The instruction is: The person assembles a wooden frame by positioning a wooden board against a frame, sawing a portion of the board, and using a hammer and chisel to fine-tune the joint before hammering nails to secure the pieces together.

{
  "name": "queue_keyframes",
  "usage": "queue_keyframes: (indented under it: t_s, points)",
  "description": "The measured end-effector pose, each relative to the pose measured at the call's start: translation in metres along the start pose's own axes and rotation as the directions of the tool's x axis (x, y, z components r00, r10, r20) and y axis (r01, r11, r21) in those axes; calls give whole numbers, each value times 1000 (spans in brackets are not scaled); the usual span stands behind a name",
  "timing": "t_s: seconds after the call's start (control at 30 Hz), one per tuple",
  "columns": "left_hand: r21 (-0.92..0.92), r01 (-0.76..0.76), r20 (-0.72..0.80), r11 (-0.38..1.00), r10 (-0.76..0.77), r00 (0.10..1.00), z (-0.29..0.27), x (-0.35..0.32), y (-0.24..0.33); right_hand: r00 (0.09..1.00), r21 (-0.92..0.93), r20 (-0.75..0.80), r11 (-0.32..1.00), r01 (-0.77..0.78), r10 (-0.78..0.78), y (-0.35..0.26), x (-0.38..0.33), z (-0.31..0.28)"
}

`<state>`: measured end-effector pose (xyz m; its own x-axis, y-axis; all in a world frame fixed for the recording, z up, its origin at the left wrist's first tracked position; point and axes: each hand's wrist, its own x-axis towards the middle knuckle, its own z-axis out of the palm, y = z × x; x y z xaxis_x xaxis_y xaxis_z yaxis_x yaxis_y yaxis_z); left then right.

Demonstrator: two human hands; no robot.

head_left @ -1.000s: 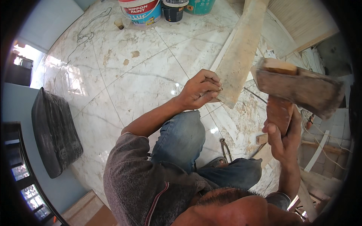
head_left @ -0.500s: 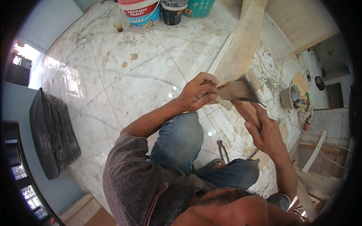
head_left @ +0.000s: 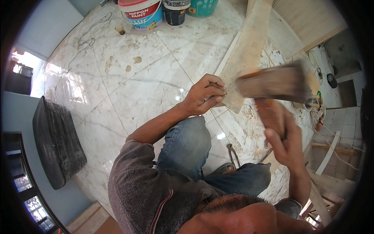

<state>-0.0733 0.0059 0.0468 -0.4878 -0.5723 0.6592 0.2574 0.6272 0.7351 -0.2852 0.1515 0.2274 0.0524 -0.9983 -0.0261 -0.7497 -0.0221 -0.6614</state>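
While left fingers (head_left: 212,91) curl closed beside a board (head_left: 249,46), right fingers (head_left: 276,143) grip a mallet (head_left: 274,81).

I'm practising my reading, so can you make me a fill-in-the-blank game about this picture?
1. The hand gripping the mallet is the person's ____ one.
2. Of the three buckets in a row at the top, the middle one is mostly ____.
3. The person's jeans are coloured ____.
4. The big dark tub is on the ____ side of the picture.

Missing words: right; black; blue; left.
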Motion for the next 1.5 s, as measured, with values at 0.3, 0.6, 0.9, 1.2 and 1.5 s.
queue_keyframes:
  t_s: [0.3, 0.6, 0.9, 1.2, 1.5]
  points:
    - [102, -71, 41, 992, 67, 997, 2, 2, -6, 958, 31, 170, 971, -238, 229, 18, 7, 14]
    - [-76, -36, -32, 996, 34, 999, 3, -1, -15, 958, 15, 126, 966, -260, 256, 44, 5, 34]
    - [-353, -166, -56, 921, 156, 986, 19, -6, -33, 925, -29, 140, 935, -354, 354, 45, 5, 40]
    - [-736, 613, 289, 287, -686, 668, -6, 45, -41, 943, -42, 107, 949, -312, 314, 45, 4, 40]
    - [-654, 714, 516, 248, -544, 662, 16, 81, -27, 935, -54, 110, 941, -335, 339, 39, 5, 38]
